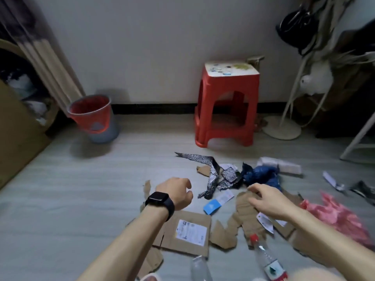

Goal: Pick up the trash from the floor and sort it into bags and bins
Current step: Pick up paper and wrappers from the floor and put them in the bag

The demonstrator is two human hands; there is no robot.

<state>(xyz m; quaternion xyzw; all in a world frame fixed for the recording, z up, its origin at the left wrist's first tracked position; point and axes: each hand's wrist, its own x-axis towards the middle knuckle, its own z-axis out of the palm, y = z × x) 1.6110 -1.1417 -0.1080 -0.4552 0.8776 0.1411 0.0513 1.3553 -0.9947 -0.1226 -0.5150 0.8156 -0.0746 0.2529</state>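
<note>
Both empty, half-curled hands, left hand (pixel 177 192) and right hand (pixel 269 201), hover above torn cardboard (pixel 246 218)

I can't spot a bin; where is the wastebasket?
In the head view, the wastebasket stands far left against the wall, beside the curtain, left of the red stool.

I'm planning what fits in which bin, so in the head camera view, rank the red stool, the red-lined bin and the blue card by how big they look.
1. Red stool, largest.
2. Red-lined bin.
3. Blue card, smallest, though nearest the camera.
</note>
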